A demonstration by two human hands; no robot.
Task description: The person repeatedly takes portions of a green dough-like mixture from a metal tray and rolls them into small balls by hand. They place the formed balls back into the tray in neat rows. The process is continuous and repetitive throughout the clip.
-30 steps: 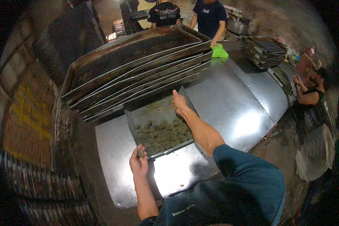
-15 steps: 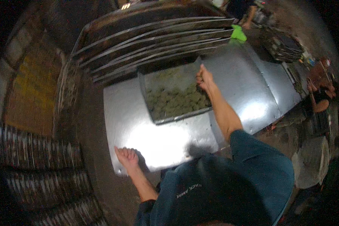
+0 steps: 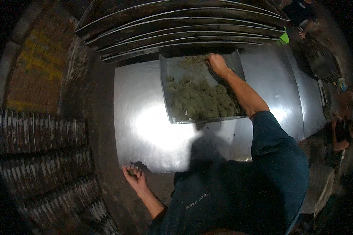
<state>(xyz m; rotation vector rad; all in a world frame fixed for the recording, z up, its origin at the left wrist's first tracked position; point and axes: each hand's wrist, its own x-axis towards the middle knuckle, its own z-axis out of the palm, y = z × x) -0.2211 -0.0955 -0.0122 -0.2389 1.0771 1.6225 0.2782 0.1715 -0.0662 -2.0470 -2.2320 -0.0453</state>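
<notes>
A metal tray (image 3: pixel 167 90) lies on the shiny metal table, with many rough grey-green lumps (image 3: pixel 200 96) clustered in its near part. Loose crumbs of similar colour (image 3: pixel 192 60) are scattered toward its far side. My right hand (image 3: pixel 217 64) reaches over the tray to that far side, its fingers bent down and closed; what they hold, if anything, is hidden. My left hand (image 3: pixel 136 179) is at the table's near left corner, palm up, fingers curled around a small greenish lump (image 3: pixel 133 171).
The metal table (image 3: pixel 141 86) extends left and right of the tray. Behind it stand stacked dark trays (image 3: pixel 184 25) with a green cloth-like piece (image 3: pixel 284 38) at their right end. Ribbed metal racks (image 3: pixel 43 133) are at left. Other people (image 3: pixel 300 13) appear at the right.
My right hand has shifted to the tray's far side and turned fingers down. My left hand has turned up, showing a lump in it. The whole view has shifted.
</notes>
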